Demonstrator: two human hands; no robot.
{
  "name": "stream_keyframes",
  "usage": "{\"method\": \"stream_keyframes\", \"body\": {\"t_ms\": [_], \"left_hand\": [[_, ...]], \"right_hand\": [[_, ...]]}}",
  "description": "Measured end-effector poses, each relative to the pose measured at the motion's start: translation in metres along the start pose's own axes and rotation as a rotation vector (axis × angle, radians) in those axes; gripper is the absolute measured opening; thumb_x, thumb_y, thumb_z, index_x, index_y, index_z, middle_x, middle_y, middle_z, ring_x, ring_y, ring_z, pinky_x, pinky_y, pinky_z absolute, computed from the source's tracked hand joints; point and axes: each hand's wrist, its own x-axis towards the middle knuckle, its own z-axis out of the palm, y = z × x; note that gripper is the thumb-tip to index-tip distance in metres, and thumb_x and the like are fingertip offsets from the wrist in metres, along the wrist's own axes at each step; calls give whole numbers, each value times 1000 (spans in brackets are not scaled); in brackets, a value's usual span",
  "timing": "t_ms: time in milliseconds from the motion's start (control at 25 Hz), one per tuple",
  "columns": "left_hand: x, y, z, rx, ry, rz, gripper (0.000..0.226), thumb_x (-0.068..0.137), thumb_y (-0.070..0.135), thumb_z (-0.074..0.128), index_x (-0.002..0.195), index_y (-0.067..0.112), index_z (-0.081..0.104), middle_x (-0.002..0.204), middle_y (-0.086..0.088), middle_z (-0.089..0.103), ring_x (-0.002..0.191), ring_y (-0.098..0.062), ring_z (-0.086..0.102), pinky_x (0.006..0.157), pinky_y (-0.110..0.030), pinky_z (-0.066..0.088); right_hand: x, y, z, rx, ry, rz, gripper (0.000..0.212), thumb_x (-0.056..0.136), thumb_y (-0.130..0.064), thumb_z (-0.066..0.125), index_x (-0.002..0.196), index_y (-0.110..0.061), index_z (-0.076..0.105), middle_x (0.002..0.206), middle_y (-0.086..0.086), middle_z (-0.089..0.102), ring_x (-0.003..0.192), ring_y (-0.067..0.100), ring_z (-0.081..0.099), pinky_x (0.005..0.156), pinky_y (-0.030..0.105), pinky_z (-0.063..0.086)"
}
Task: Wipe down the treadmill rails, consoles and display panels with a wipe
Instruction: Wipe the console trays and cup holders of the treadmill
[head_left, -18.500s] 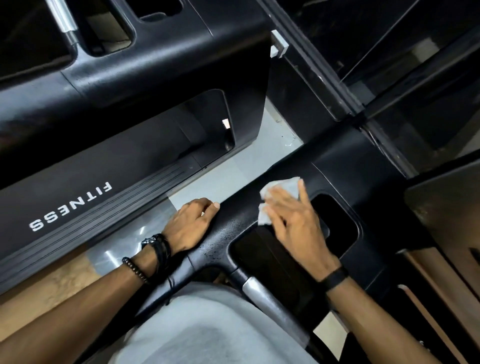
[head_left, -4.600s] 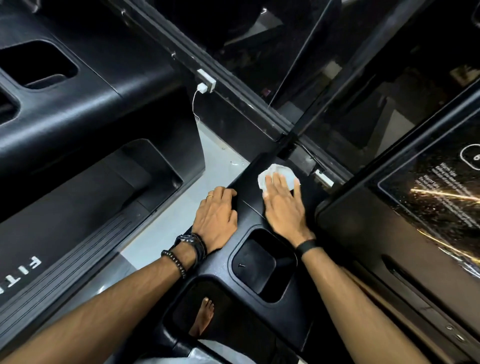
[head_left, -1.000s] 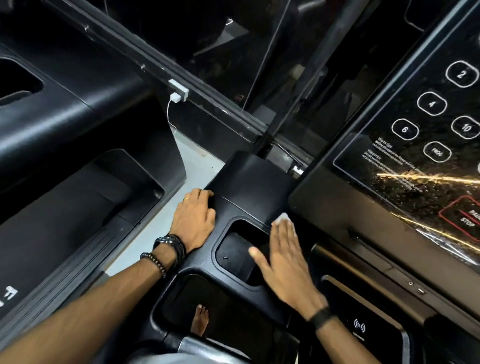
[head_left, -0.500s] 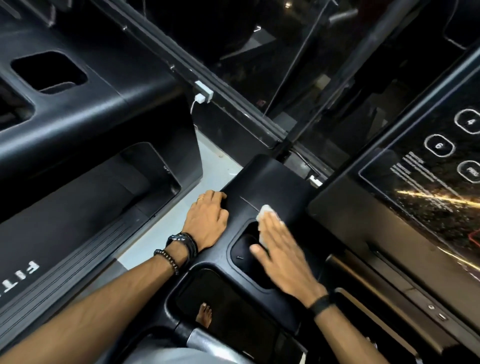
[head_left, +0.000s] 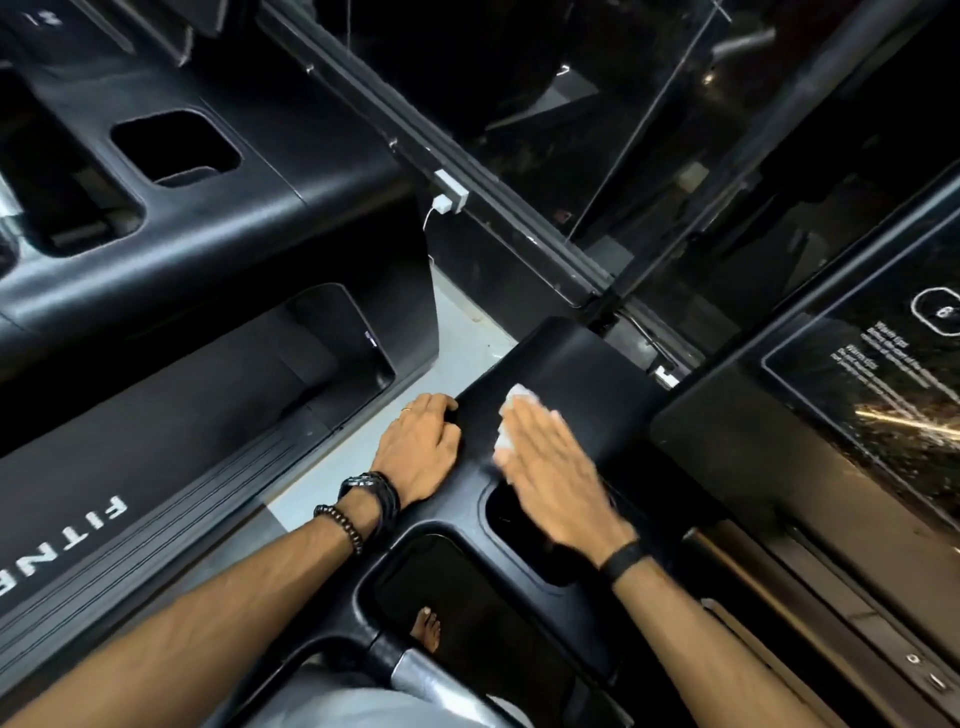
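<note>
While the left hand is being rested, fingers curled, on the console edge at mid-frame, the wipe is being pressed flat-fingered by the blurred right hand, apparently having been carried off the cup recess onto the upper console face.

Two hands were in view, the left hand and the right hand. One white wipe was there. The console had two recessed pockets. One display panel showed. One white plug showed. One bare foot appeared.
</note>
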Motion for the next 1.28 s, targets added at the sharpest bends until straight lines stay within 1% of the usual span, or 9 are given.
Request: {"method": "stream_keyframes", "body": {"t_ms": [160,400,480,640,720,840,960,1120,1280], "left_hand": [[0,-1,1,-26,-6,3,54,84,36,28,128,17,53,131,-3,56,122,-24,51,105,-40,40],[-2,-9,0,-47,18,-11,37,96,17,39,129,18,54,132,0,56,122,-21,52,103,-35,40],[-1,-8,0,-39,19,-5,40,94,21,35,128,17,55,131,-1,56,121,-22,53,103,-35,40],[-1,-6,0,-55,4,0,53,81,30,27,126,18,55,131,-1,57,120,-23,54,102,-41,43],[-2,-8,0,-84,14,-14,48,85,29,30,124,19,57,131,0,58,120,-23,54,98,-40,44],[1,-13,2,-149,33,-40,31,98,18,39,122,21,59,130,3,59,120,-20,54,97,-39,44],[2,-15,5,-132,54,-34,24,103,23,41,119,22,59,128,4,58,119,-20,54,96,-38,43],[1,-13,7,-67,53,-8,24,105,36,40,115,23,57,123,3,58,115,-21,54,92,-37,42],[3,-13,6,-45,36,2,26,104,40,39,113,22,55,123,0,58,114,-23,54,89,-37,40]], "right_hand": [[49,-20,6,-4,48,119,66,104,-42,12,149,-3,40,161,17,32,152,29,20,125,43,13],[-31,-37,8,111,58,-198,52,108,-30,27,156,-11,33,164,0,24,155,13,11,126,32,5],[-28,-24,9,75,55,-126,53,107,-31,24,157,-15,32,165,-3,23,155,11,10,126,34,4],[25,-34,12,49,57,142,63,100,-32,15,153,-5,37,162,12,32,153,29,20,126,45,11],[25,-54,18,24,95,113,58,102,-29,21,149,-2,43,157,15,40,150,33,27,126,44,14],[-18,-78,26,63,65,12,54,106,-25,27,155,-2,29,164,14,26,155,29,13,126,44,10],[-63,-98,21,44,68,79,64,99,-19,40,158,-4,20,167,12,14,155,28,8,124,41,8],[-99,-115,17,-22,18,224,65,100,-39,33,152,1,36,159,20,34,149,33,30,118,45,16],[-64,-113,-11,138,-191,455,94,97,-69,-2,124,-6,61,125,17,67,124,31,57,122,43,16]]}}
